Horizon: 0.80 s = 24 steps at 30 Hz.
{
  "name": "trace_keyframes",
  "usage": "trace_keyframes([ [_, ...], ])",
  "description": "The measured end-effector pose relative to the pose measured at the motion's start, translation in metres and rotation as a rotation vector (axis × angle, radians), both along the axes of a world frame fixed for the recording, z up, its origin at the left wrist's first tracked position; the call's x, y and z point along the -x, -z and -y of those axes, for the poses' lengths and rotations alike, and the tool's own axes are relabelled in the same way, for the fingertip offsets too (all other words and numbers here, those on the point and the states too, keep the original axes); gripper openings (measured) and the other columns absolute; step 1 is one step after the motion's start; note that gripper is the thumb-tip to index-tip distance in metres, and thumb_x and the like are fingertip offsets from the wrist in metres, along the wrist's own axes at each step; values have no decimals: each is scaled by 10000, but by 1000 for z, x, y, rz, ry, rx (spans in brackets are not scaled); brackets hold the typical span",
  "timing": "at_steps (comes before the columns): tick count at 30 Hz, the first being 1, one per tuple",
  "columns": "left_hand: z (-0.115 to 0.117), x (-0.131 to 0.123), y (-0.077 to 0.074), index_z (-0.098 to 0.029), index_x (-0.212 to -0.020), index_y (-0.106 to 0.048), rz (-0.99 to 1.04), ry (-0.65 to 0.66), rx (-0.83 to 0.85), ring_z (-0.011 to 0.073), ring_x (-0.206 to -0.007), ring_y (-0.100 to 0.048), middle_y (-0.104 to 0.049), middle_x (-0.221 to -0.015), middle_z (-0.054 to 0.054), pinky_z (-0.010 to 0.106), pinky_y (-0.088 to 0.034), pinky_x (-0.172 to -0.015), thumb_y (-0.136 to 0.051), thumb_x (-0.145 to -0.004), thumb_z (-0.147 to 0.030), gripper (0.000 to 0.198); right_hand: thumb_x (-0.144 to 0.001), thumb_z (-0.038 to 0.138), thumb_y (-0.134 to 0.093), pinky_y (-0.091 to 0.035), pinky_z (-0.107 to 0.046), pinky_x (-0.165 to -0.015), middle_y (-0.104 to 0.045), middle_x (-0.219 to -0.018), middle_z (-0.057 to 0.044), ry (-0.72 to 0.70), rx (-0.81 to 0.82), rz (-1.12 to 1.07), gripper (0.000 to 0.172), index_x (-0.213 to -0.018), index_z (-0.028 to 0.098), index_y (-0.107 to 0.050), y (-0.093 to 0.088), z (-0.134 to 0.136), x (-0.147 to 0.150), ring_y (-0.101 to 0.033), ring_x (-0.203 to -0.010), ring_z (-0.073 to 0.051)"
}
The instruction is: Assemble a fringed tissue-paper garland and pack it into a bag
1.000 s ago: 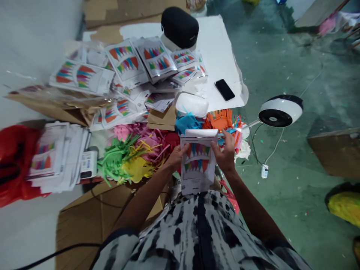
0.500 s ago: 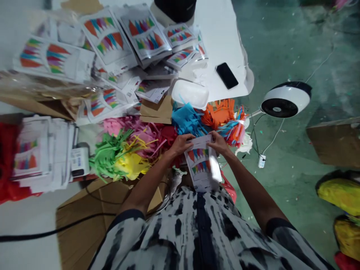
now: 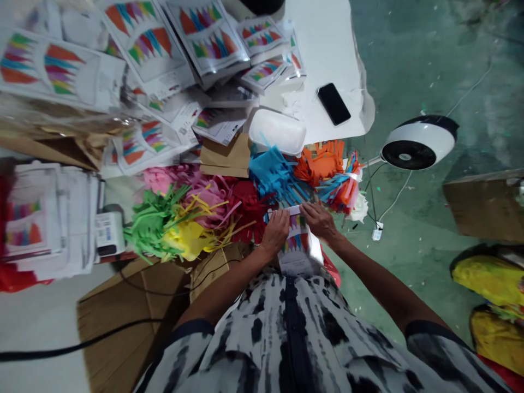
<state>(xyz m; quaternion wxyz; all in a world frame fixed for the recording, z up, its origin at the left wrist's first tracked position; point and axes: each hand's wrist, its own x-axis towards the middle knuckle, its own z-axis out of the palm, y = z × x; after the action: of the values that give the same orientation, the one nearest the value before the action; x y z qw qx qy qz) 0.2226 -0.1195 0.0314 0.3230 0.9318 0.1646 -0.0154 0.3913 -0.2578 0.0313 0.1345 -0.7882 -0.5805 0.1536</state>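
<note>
A flat printed packet (image 3: 295,261) with a picture of colourful tassels lies in front of my body, its top edge folded over into a narrow white strip. My left hand (image 3: 277,230) closes on the left end of that fold, fingertips pressed along it. At the right end, my right hand (image 3: 319,219) grips the same fold with its fingers together. Just beyond the hands are bundles of cut tissue paper: blue (image 3: 272,173), orange (image 3: 321,164) and dark red (image 3: 246,204). Both hands partly cover the packet's picture.
Finished-looking printed packets (image 3: 208,38) pile up on the white table, with a black phone (image 3: 333,103) and a white tray (image 3: 277,131) nearby. Green tissue (image 3: 153,224) and yellow tissue (image 3: 188,240) lie left. A white fan (image 3: 421,142) stands right; cardboard (image 3: 123,322) is lower left.
The packet's top edge has gone from standing flat to folded down. My left hand has turned over the edge and moved slightly nearer my body; my right hand has also come slightly nearer.
</note>
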Motion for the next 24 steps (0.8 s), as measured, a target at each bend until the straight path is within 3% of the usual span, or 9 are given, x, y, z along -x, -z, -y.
trace_keyframes([
  [3, 6, 8, 0, -9, -1539, -474, -30, 42, -72, 396, -1547, -353, -461, -1598, 262, 542, -279, -1254, -443, -1029, -222, 553, -1081, 219, -376, -339, -498, -1230, -516, -1601, -159, 5, -42, 35, 498, -1554, 118, -494, 8, 18, 13, -430, -1514, -302],
  [5, 2, 3, -3, -18, -1488, -524, -58, 79, -144, 389, -1487, -422, -517, -1542, 262, 529, -339, -1207, -461, -1044, -286, 522, -1079, 201, -379, -320, -497, -1239, -521, -1601, -142, 9, -59, 60, 503, -1567, 133, -480, 10, 21, 13, -437, -1515, -285],
  [8, -11, -14, -11, -112, -1371, -619, -98, 72, -243, 325, -1259, -579, -661, -1317, 202, 459, -469, -1016, -442, -1061, -276, 393, -1073, 202, -422, -341, -492, -1197, -646, -1485, -112, 0, -62, 97, 435, -1469, 199, -603, 6, 12, 2, -565, -1386, -274],
  [12, -29, -36, -18, -167, -1261, -673, -81, 82, -277, 279, -1084, -605, -695, -1132, 146, 380, -474, -823, -481, -1052, -235, 292, -1059, 231, -507, -382, -439, -1081, -752, -1296, -94, -49, -51, 169, 297, -1219, 245, -756, -8, -11, -18, -638, -1161, -265],
  [15, -38, -45, -16, -184, -1139, -714, -66, 103, -271, 261, -1060, -598, -696, -1104, 125, 352, -458, -783, -516, -1039, -210, 223, -1040, 232, -550, -400, -369, -925, -772, -1099, -104, -49, -13, 186, 249, -1084, 235, -796, -17, -30, -27, -619, -1029, -256],
  [18, -42, -51, -13, -192, -1183, -705, -59, 55, -283, 263, -1044, -601, -702, -1104, 116, 350, -456, -760, -520, -1040, -205, 234, -1043, 235, -540, -375, -332, -809, -739, -947, -97, -16, 39, 167, 258, -1069, 213, -795, -23, -48, -33, -593, -906, -235],
  [24, -45, -62, -8, -139, -1040, -738, -60, 21, -281, 289, -1047, -633, -715, -1037, 148, 364, -489, -752, -516, -1021, -153, 223, -1021, 178, -538, -352, -355, -788, -726, -920, -105, -76, 52, 219, 247, -974, 194, -780, -20, -62, -37, -583, -906, -244],
])
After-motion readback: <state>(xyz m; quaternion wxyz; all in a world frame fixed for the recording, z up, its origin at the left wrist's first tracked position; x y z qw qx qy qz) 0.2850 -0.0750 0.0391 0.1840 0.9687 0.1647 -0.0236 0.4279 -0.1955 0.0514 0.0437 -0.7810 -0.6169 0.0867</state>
